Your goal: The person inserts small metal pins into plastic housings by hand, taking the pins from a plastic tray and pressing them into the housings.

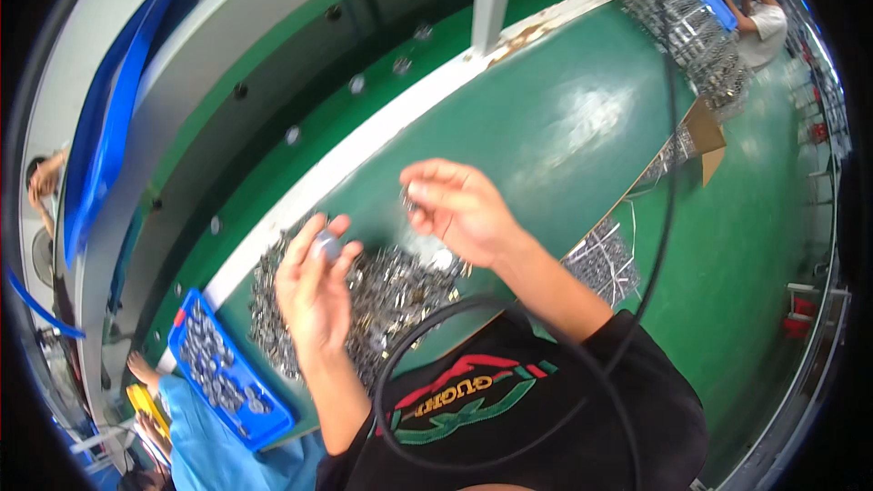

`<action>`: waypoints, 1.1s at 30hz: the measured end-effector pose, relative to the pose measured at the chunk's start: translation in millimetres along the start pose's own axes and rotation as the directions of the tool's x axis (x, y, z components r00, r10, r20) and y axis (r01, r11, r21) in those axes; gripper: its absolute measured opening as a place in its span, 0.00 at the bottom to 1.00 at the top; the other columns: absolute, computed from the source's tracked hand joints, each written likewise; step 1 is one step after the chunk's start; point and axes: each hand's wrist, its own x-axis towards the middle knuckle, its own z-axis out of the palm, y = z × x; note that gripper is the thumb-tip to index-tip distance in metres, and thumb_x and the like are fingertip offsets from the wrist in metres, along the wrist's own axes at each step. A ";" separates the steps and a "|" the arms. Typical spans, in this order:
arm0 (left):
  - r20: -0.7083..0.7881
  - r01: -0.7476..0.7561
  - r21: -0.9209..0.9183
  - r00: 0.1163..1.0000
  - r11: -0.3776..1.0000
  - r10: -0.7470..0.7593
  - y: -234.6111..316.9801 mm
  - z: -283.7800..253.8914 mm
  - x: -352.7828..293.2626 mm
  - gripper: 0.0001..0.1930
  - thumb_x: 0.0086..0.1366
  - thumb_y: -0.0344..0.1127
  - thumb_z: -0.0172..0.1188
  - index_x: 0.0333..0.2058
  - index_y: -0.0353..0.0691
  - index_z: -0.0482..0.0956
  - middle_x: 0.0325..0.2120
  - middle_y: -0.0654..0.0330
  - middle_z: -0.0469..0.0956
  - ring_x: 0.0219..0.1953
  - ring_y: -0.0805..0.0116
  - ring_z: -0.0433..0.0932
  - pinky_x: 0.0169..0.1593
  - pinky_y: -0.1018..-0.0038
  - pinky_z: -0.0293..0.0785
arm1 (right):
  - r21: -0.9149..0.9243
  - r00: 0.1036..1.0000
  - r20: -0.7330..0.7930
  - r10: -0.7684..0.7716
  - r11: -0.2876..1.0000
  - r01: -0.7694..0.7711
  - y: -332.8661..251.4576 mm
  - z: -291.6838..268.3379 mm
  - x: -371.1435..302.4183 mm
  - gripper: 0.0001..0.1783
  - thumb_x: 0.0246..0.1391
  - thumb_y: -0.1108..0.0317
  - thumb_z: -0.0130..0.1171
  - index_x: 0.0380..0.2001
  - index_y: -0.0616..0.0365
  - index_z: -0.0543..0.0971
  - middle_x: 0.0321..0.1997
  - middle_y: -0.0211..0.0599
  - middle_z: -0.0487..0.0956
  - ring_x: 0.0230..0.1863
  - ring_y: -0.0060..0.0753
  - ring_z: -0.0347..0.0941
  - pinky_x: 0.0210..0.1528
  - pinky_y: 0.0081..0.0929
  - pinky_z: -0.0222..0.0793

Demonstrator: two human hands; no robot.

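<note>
A round, silver-grey metal cap (329, 244) sits between the fingers of my left hand (314, 295), which is raised over the left part of a pile of small shiny metal parts (391, 295). To its right and a little farther off, my right hand (464, 214) pinches a small dark metal piece (406, 198) between thumb and fingers. That piece is mostly covered by the fingertips, so its exact kind does not show. The two hands are apart, both above the green tabletop (546, 145). The loose parts lie below and between them.
A blue tray (277, 423) of round metal pieces stands at the left, beside a person in light blue (214, 427). Black cable (673, 173) hangs at the right. Boxed parts (605, 259) stand below the table's right edge. Another person (764, 32) works at the far right.
</note>
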 end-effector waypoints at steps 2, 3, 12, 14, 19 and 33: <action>0.022 0.093 0.045 0.995 0.995 -0.094 2.1 3.4 -5.4 0.17 0.68 0.26 0.55 0.55 0.26 0.72 0.47 0.42 0.79 0.34 0.60 0.84 0.39 0.72 0.84 | 0.137 0.999 0.050 -0.009 0.991 0.002 6.4 12.1 3.6 0.09 0.62 0.75 0.55 0.45 0.60 0.78 0.34 0.33 0.80 0.33 0.27 0.78 0.32 0.22 0.73; 0.039 0.066 0.108 0.997 0.992 -0.071 2.1 2.8 -4.9 0.16 0.68 0.25 0.55 0.54 0.27 0.73 0.46 0.42 0.79 0.32 0.60 0.84 0.36 0.73 0.84 | 0.130 0.999 0.044 0.011 0.991 -0.017 11.1 18.4 3.6 0.09 0.62 0.75 0.55 0.45 0.60 0.78 0.34 0.33 0.80 0.33 0.27 0.78 0.32 0.22 0.73; 0.126 0.041 -0.010 0.991 0.999 -0.039 25.4 -16.8 3.1 0.18 0.70 0.25 0.52 0.57 0.28 0.71 0.50 0.43 0.77 0.45 0.57 0.83 0.51 0.66 0.82 | -0.606 0.878 0.235 -0.417 0.643 0.468 38.7 66.7 3.8 0.06 0.54 0.82 0.62 0.37 0.71 0.80 0.40 0.41 0.78 0.40 0.27 0.77 0.43 0.23 0.76; 0.143 0.028 -0.016 0.989 0.999 -0.025 24.8 -25.8 3.0 0.18 0.70 0.25 0.53 0.57 0.28 0.72 0.50 0.43 0.77 0.46 0.57 0.82 0.52 0.67 0.81 | -0.585 0.907 0.181 -0.379 0.700 0.409 38.7 79.9 5.9 0.08 0.53 0.84 0.62 0.38 0.71 0.81 0.41 0.42 0.78 0.41 0.27 0.76 0.42 0.23 0.76; 0.212 0.078 -0.221 0.977 0.972 -0.030 20.4 -42.9 2.2 0.17 0.69 0.23 0.53 0.55 0.29 0.71 0.50 0.42 0.76 0.46 0.58 0.82 0.52 0.70 0.82 | -0.791 0.906 0.313 -0.285 0.450 0.415 39.6 78.0 16.6 0.15 0.51 0.85 0.63 0.44 0.67 0.82 0.42 0.35 0.74 0.41 0.22 0.73 0.38 0.15 0.71; 0.212 -0.093 -0.266 0.965 0.960 0.153 11.4 -43.8 4.8 0.20 0.62 0.18 0.60 0.54 0.29 0.72 0.57 0.37 0.70 0.51 0.60 0.79 0.53 0.64 0.82 | -0.766 0.693 0.582 -0.425 -0.002 0.642 41.5 99.3 31.7 0.08 0.47 0.81 0.67 0.33 0.62 0.82 0.34 0.35 0.76 0.31 0.27 0.73 0.30 0.20 0.70</action>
